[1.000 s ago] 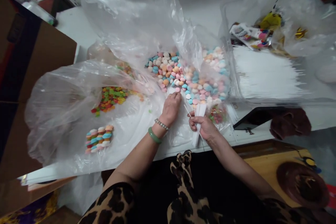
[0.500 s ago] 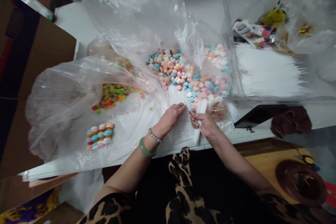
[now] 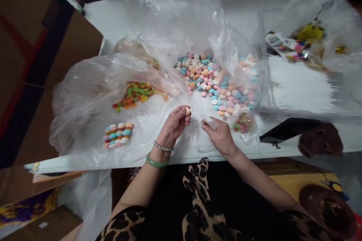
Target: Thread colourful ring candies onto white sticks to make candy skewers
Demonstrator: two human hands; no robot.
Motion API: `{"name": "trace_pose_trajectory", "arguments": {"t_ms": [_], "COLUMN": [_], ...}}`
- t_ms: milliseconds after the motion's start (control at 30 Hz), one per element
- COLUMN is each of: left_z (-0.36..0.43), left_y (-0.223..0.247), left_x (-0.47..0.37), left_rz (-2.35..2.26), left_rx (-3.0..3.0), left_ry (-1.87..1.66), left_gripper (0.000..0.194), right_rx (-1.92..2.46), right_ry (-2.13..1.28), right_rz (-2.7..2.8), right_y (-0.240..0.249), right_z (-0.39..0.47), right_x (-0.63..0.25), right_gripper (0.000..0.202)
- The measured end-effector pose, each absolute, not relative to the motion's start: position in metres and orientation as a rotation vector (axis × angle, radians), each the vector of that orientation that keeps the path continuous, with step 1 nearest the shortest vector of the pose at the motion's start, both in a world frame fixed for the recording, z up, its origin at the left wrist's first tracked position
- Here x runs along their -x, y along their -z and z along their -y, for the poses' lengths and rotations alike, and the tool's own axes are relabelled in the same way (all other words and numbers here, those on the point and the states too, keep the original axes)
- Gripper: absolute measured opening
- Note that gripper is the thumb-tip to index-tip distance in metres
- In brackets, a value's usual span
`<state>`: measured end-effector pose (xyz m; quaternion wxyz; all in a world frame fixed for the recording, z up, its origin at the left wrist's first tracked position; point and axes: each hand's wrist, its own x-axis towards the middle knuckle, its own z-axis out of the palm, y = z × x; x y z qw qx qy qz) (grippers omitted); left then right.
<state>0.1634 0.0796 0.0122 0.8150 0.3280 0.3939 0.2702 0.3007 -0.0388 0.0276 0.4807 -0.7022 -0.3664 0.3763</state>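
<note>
My left hand (image 3: pixel 175 123), with a bead bracelet and a green bangle at the wrist, pinches a pale round candy (image 3: pixel 187 112) at its fingertips. My right hand (image 3: pixel 218 134) is bent with thumb and fingers close together at the right; what it may hold is too small to make out. Beyond both hands lies a pile of pastel candies (image 3: pixel 198 71), partly under clear plastic. Green, yellow and red gummies (image 3: pixel 138 92) form a heap at the left. Nearer the front edge, a block of stacked candies (image 3: pixel 117 135) rests on the plastic.
A clear tray (image 3: pixel 270 94) of white sticks (image 3: pixel 302 83) stands at the right. In front are a dark tablet (image 3: pixel 288 128) and a brown cloth (image 3: pixel 321 139). Large plastic bags (image 3: pixel 175 15) rise behind the candies. A cardboard box (image 3: pixel 76 41) borders the left.
My left hand has risen off the plastic and now pinches a candy. The bundle of white sticks no longer shows in my right hand. The whole view has shifted.
</note>
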Motion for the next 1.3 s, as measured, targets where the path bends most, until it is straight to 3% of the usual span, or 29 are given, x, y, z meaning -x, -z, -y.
{"name": "trace_pose_trajectory", "arguments": {"t_ms": [167, 500, 833, 1133, 1300], "left_z": [-0.074, -0.06, -0.033, -0.064, -0.097], "left_y": [-0.018, -0.01, 0.01, 0.002, 0.011], "left_x": [-0.135, -0.107, -0.098, -0.092, -0.107], "left_rz": [-0.838, -0.932, -1.314, -1.423, -1.555], "left_rx": [-0.525, -0.68, -1.517, -1.537, -2.097], "left_ry": [-0.682, -0.821, -0.763, -0.785, -0.369], "left_gripper": [0.031, 0.041, 0.025, 0.026, 0.018], "right_rx": [1.784, 1.839, 1.973, 1.772, 1.642], "right_ry": [-0.869, -0.892, -0.866, -1.272, -1.264], "right_rz": [1.216, 1.352, 1.5, 0.714, 0.506], "right_y": [-0.026, -0.019, -0.013, 0.006, 0.01], "right_z": [0.026, 0.011, -0.009, -0.017, -0.017], "right_x": [-0.276, -0.246, -0.22, -0.23, -0.244], "right_gripper": [0.007, 0.011, 0.013, 0.012, 0.014]}}
